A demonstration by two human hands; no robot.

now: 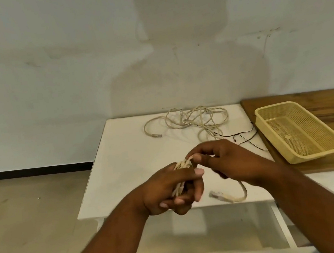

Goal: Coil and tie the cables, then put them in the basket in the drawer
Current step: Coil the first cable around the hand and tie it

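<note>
White table [123,153] against a pale wall – a cable being tied over it.

The left hand [168,192] grips the coiled cable [182,164], fingers wrapped round its middle; the right hand [230,160] pinches the bundle's upper end. The bundle's long axis tilts up and away from the left palm. Its free tail drops under the right hand to a plug [214,194] lying near the table's front edge. Behind lie a tangled cable [193,120] and a thin black wire [246,137]. The basket [266,111] sits on the wooden counter [318,106] – nearer the right hand, not in the open drawer [281,224] below.
</note>
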